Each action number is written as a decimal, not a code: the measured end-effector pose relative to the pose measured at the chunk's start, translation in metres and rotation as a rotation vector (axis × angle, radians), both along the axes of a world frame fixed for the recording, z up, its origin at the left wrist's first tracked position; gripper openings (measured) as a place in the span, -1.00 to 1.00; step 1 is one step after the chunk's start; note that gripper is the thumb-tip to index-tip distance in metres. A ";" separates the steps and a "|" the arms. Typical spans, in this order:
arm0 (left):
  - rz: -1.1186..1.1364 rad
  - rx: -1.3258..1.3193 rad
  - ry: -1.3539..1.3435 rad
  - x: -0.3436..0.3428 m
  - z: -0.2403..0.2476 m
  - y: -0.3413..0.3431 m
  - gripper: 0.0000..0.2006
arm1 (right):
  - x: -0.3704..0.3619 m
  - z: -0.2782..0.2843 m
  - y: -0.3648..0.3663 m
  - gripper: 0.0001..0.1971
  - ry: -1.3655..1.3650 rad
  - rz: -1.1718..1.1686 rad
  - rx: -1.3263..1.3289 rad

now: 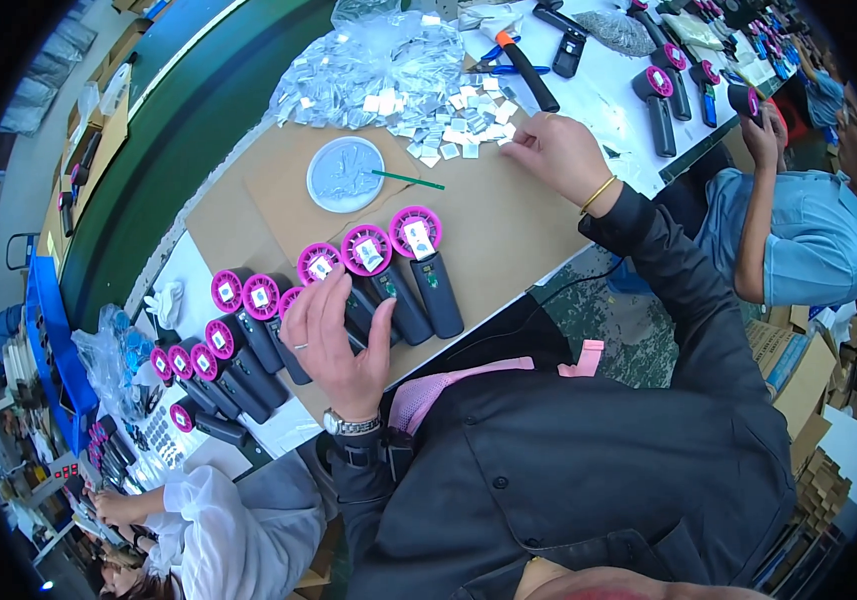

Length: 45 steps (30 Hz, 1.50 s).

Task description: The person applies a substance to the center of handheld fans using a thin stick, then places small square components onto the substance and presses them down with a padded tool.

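Observation:
My left hand [340, 345], wearing a watch, rests over the row of dark handheld fans with pink heads, its fingers stretched out and the thumb apart. It partly hides the fans under it. Just right of it, a fan [433, 290] lies with a white-and-silver piece on its pink head. My right hand [566, 160] is at the near right edge of a spread of small silver squares [458, 125]. Its thumb and index finger are pinched together, and whatever is between them is too small to make out. Between the hands sits a round white dish [346, 175] of grey paste, a green stick [408, 180] across its rim.
A cardboard sheet [518, 215] covers the bench. Beyond lie a clear plastic bag [368, 60] of silver squares, an orange-and-black handled tool [528, 70] and blue-handled pliers [508, 69]. More fans [656, 110] stand at right, near a co-worker in blue [808, 230]. Another person [238, 520] works at lower left.

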<state>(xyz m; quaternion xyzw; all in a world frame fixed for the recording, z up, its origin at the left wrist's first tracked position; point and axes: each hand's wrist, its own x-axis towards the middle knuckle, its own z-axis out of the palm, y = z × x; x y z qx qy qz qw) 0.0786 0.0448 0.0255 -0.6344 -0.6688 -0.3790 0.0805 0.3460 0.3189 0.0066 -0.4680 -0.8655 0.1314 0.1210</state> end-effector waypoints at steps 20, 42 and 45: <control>-0.023 -0.290 0.073 0.041 0.009 0.059 -0.12 | -0.009 0.031 -0.055 -0.85 0.688 0.155 -0.532; -0.030 -0.271 -0.076 0.052 -0.008 0.032 -0.04 | -0.060 0.027 -0.084 -0.86 0.467 0.499 -0.408; -0.028 -0.274 -0.080 0.052 -0.009 0.032 -0.05 | -0.061 0.030 -0.083 -0.87 0.434 0.505 -0.428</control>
